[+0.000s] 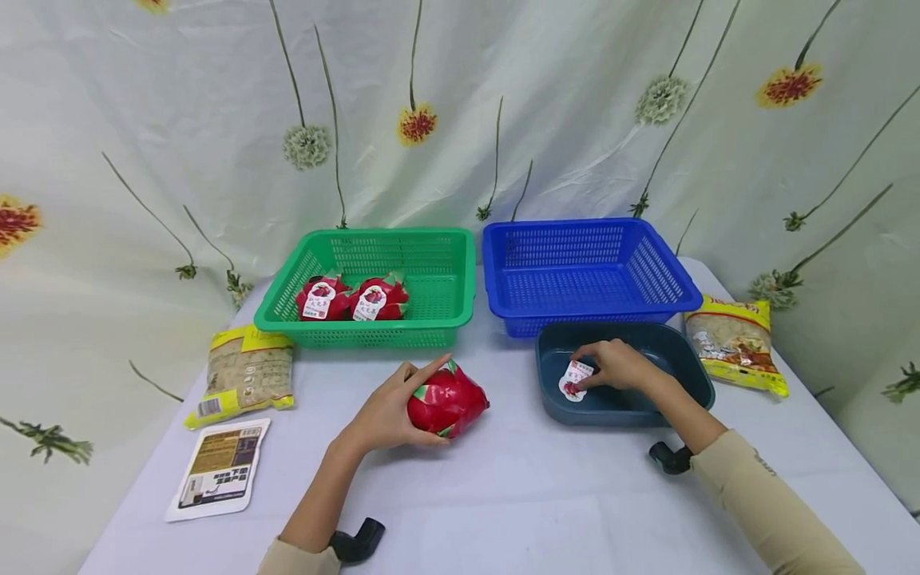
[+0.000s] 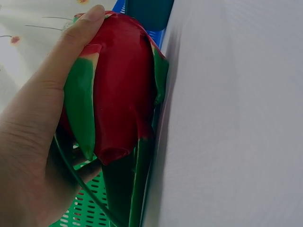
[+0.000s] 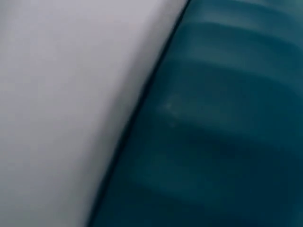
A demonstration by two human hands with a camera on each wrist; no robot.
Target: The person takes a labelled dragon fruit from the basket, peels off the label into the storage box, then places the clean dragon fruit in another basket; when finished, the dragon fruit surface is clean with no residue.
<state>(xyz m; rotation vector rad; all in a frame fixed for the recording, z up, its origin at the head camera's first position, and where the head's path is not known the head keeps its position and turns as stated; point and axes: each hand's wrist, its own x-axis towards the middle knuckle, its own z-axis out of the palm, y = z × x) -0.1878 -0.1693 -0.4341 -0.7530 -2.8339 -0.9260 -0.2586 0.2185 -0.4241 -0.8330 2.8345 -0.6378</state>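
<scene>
My left hand (image 1: 394, 409) grips a red dragon fruit (image 1: 449, 402) with green scales above the white tablecloth. In the left wrist view the thumb lies along the side of the fruit. My right hand (image 1: 616, 366) reaches into a dark teal bin (image 1: 555, 414) and pinches a white label (image 1: 575, 382) with a dragon fruit picture. The right wrist view shows only the bin's wall (image 3: 213, 127) and the cloth, with the hand out of sight. Two more dragon fruits (image 1: 323, 297), both bearing white labels, sit in the green basket (image 1: 438, 331) at the back.
A blue basket (image 1: 561, 283) stands behind the bin. Yellow bags lie at the left (image 1: 247, 371) and the right (image 1: 736, 343). A flat white and brown packet (image 1: 219, 469) rests at the front left. Behind the table hangs a flower-printed curtain (image 1: 575, 120).
</scene>
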